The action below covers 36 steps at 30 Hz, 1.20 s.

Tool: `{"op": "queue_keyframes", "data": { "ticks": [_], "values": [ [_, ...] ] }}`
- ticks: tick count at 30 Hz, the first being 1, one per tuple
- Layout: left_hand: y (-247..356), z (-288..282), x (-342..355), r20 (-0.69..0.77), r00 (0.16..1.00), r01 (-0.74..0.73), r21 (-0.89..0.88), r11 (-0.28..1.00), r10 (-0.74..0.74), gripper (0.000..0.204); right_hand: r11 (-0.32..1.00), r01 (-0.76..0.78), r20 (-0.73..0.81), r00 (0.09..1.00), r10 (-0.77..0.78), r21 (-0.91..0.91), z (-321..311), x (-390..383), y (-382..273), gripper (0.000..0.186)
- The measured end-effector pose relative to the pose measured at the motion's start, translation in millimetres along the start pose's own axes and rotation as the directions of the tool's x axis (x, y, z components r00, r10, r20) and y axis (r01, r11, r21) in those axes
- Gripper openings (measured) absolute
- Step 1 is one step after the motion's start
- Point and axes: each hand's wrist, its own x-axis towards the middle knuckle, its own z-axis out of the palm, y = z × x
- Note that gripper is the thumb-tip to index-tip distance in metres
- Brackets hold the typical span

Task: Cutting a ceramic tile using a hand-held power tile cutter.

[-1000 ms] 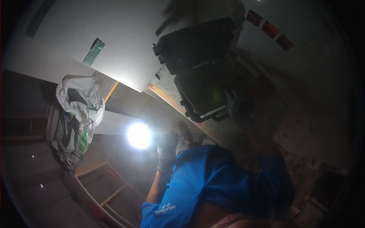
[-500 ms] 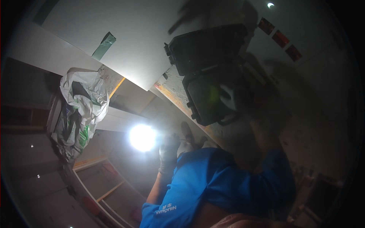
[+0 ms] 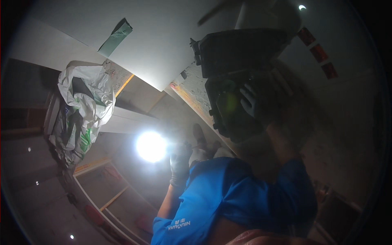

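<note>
My left hand point(image 3: 179, 161), in a pale glove, is closed around a glaring light point(image 3: 151, 146), whose body is lost in the glare. My right hand point(image 3: 255, 104), also gloved, reaches into an open dark hard case point(image 3: 216, 118), its fingers bent and somewhat apart over the dim interior. Beside those fingers is a yellow-green patch point(image 3: 230, 102) that I cannot make out. The case's lid point(image 3: 241, 51) is raised behind it, and the case sits on a dusty, worn ledge point(image 3: 188, 96) with a yellowish edge.
Pale boards point(image 3: 163, 49) lie beyond, with a green tape strip point(image 3: 115, 37) and red patches point(image 3: 318, 53). At left a crumpled white plastic bag point(image 3: 81, 102) is draped beside a gap. Low down left is a wooden frame point(image 3: 102, 192); my shoe point(image 3: 199, 134) shows below.
My right hand has moved further up into the case and turned, fingers curling over its interior. The surroundings have shifted slightly in view; my left hand with the light stays nearly still.
</note>
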Motion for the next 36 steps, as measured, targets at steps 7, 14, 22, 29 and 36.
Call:
{"op": "queue_keyframes", "data": {
  "ticks": [7,14,22,29,36],
  "values": [
    [43,-10,41,0.073,0.995,-0.087,0.317,0.944,0.067,0.038,0.991,-0.112,-0.057,0.992,0.116,0.068,16,63,-7,0.043],
    [9,-6,44,-0.045,0.966,-0.248,0.109,0.963,0.254,0.036,0.987,-0.117,-0.008,0.993,0.119,0.106,30,47,1,0.05],
    [-5,-27,46,0.151,0.968,-0.241,0.332,0.912,0.201,0.037,0.994,-0.078,-0.099,0.993,0.07,-0.079,53,13,10,0.052],
    [3,-16,58,0.189,0.981,-0.023,-0.16,0.987,0.053,0.039,0.985,-0.133,-0.267,0.958,0.1,-0.108,92,36,40,0.052],
    [17,-13,49,0.268,0.959,0.198,-0.388,0.9,-0.095,0.046,0.987,-0.021,-0.422,0.905,-0.05,-0.161,-1,97,18,0.052]
  ]
}}
